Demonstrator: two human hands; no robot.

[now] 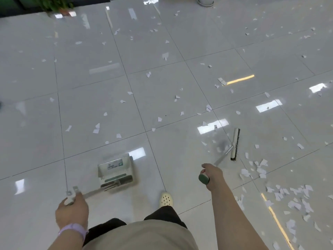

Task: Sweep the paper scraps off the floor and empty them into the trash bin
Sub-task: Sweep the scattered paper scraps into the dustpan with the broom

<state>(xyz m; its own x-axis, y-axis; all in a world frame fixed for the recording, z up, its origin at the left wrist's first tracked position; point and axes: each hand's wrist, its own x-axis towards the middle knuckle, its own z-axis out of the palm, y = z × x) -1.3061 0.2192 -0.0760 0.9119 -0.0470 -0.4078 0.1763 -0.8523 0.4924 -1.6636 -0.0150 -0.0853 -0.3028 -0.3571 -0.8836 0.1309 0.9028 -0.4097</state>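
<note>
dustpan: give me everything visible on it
The dustpan is a pale, boxy plastic-looking pan with a printed label on its top face and comb-like teeth along one edge. A long grey metal-looking handle runs from it back to the left hand, which grips the handle's pale end. It sits on or just above the glossy tiled floor, left of the shoe. No scraps show inside.

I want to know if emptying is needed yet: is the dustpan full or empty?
Cannot tell for sure. The dustpan stands on the floor, its mouth faces away, so the inside is hidden.
</note>
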